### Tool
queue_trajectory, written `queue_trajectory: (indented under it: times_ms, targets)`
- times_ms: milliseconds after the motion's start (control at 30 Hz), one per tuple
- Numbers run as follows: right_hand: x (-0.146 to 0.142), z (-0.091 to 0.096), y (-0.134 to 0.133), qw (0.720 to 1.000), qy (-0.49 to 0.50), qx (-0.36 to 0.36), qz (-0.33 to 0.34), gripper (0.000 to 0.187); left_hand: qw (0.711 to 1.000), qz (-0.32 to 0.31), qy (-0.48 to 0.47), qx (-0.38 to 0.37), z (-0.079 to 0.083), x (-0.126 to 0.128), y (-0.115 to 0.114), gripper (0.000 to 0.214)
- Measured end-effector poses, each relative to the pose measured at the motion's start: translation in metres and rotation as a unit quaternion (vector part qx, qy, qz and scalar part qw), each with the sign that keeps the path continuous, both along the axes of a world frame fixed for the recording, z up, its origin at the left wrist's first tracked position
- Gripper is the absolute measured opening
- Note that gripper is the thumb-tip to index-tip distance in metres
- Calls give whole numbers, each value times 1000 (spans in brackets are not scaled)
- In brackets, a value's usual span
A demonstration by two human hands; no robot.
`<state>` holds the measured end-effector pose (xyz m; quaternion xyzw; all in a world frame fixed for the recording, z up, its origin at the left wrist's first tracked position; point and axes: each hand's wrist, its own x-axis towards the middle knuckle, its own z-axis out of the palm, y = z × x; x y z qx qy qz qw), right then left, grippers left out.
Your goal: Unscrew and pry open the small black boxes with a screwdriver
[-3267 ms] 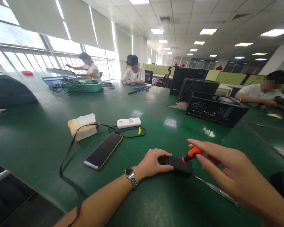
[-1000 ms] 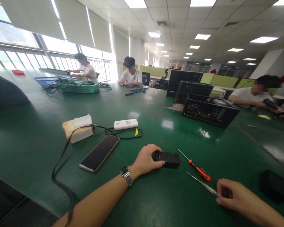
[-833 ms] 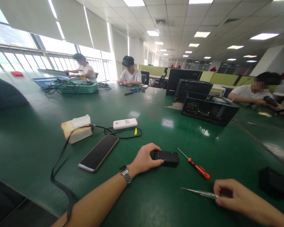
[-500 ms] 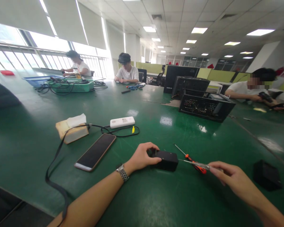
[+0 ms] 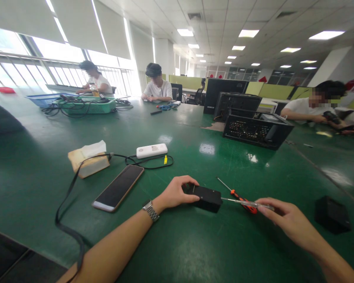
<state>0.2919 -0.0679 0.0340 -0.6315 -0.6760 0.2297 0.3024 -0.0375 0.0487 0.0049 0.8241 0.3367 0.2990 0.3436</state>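
Observation:
A small black box lies on the green table, held at its left end by my left hand, thumb in front and fingers behind. My right hand is closed around the clear handle of a screwdriver. Its thin shaft points left, and the tip meets the right end face of the box; whether it sits in a screw I cannot tell. Behind that shaft a second screwdriver with an orange and black handle rests on the table. Another black box-like piece stands to the right of my right hand.
Left of my hands are a phone, a white power-bank-like device with a black cable, and a tissue pack. Farther back stand a green basket of cables and an opened computer case. Several people sit around the table.
The screwdriver in my right hand has moved slightly left, its tip now against the box. The box has turned slightly in my left hand. The view has shifted a little.

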Motion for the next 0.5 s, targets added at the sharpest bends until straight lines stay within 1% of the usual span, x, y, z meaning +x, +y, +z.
queue_trajectory:
  times_ms: [133,267,400,500]
  targets:
    - [-1,2,-1,1000,-1,10,4,30,1000,0,6,-2,2,0,0,37]
    - [-2,0,-1,1000,20,24,3,31,1000,-5,6,-1,2,-1,0,37]
    - [-2,-6,-1,997,23,70,-20,31,1000,-21,-2,-5,1,0,-1,36]
    - [-4,-9,-3,993,8,112,-27,26,999,-41,-10,-13,0,2,-3,37]
